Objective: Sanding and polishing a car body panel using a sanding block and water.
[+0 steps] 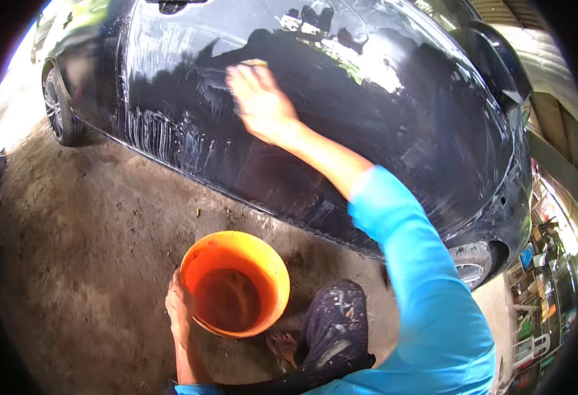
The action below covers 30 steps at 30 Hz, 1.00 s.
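My right hand [260, 105] lies stretched against the wet, dark car door [341, 131], slightly blurred. A bit of a yellowish pad [256, 62] shows at its fingertips; the rest is hidden under the hand. Streaks of whitish suds run down the door's lower left part. Down on the ground, my left hand [179, 306] grips the left side of an orange bucket [272, 263]. Its fingers curl at the rim and are partly out of sight. Brownish, murky contents show at the bucket's bottom.
Bare dirt ground [91, 243] lies below the car. A wheel [58, 108] stands at the far left, another [472, 263] at the right. The side mirror [496, 62] juts out at upper right. My knee [338, 316] is beside the bucket. Cluttered shelves [546, 296] stand at right.
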{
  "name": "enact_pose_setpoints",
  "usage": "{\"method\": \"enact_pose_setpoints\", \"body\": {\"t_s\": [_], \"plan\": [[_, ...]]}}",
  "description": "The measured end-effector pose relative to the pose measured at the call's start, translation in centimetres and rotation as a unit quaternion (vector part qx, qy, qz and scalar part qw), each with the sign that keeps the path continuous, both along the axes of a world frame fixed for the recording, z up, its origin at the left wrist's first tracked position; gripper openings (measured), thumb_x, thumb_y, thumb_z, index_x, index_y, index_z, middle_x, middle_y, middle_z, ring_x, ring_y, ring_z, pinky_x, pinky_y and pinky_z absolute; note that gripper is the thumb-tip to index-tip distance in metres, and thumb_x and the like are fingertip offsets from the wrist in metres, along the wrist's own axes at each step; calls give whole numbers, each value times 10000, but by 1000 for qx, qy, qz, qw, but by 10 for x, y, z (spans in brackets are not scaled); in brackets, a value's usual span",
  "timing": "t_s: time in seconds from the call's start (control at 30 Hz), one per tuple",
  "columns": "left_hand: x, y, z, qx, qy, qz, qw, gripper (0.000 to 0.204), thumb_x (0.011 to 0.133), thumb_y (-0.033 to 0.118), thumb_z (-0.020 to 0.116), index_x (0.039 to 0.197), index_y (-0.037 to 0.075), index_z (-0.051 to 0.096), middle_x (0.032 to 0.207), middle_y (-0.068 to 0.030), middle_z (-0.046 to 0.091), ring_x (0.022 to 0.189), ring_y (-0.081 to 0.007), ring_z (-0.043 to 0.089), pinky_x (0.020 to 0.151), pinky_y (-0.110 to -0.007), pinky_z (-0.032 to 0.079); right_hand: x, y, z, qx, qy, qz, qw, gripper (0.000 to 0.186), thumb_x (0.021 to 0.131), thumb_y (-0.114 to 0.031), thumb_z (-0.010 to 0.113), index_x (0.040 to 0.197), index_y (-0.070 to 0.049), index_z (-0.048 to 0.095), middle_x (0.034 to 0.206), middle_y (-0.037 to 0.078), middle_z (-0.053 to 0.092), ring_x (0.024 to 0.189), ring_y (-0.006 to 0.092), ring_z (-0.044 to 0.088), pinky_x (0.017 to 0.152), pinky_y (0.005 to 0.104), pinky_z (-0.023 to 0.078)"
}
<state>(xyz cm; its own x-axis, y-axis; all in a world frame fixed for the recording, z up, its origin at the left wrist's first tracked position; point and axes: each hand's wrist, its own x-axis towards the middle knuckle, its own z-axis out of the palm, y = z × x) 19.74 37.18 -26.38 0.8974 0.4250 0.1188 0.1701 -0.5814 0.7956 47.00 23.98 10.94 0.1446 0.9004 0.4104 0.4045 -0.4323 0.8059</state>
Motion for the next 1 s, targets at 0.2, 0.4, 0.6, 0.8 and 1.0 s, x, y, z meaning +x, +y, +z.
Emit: {"method": "enact_pose_setpoints", "body": {"t_s": [0.2, 0.4, 0.6, 0.8, 1.0], "plan": [[-4, 2, -3, -38, 7, 7, 999, 467, 914, 84, 479, 1378, 38, 494, 1261, -225, 616, 1147, -415, 592, 953, -479, 493, -13, -45, -32, -32, 67, 67, 995, 588, 799, -75, 537, 1366, 66, 477, 1463, 184, 466, 1415, 288, 379, 1185, 482, 264], [-8, 1, 6, -25, 40, 16, 999, 553, 872, 71, 465, 1424, 42, 450, 1222, -242, 634, 1152, -411, 598, 965, -470, 497, -86, -192, -59, -78, 180, -165, 967, 728, 778, -107, 554, 1467, 51, 379, 1575, 148, 335, 1481, 247, 280, 1218, 480, 152], [-9, -5, -16, -3, -53, 28, 998, 516, 914, 98, 465, 1430, 77, 455, 1220, -249, 630, 1103, -432, 611, 938, -487, 503, 15, 32, -90, -93, -10, -105, 990, 621, 954, -285, 493, 1468, 41, 371, 1571, 153, 326, 1491, 258, 220, 1223, 486, 107], [-8, -13, 42, 2, -68, 61, 996, 599, 903, 132, 564, 1472, 63, 393, 1336, -253, 550, 1230, -417, 530, 1025, -468, 458, -25, 21, -141, 72, 324, 78, 940, 417, 986, -205, 510, 1348, 3, 507, 1439, 217, 466, 1350, 371, 430, 1129, 509, 329], [-3, -46, 62, -490, -184, -68, 849, 614, 854, 69, 756, 1380, 50, 440, 1247, -136, 591, 1099, -209, 597, 893, -361, 548, -138, -35, -202, 188, 849, 62, 489, 207, 1003, -162, 563, 1063, 4, 670, 856, -5, 656, 782, 60, 558, 679, 264, 480]]}}
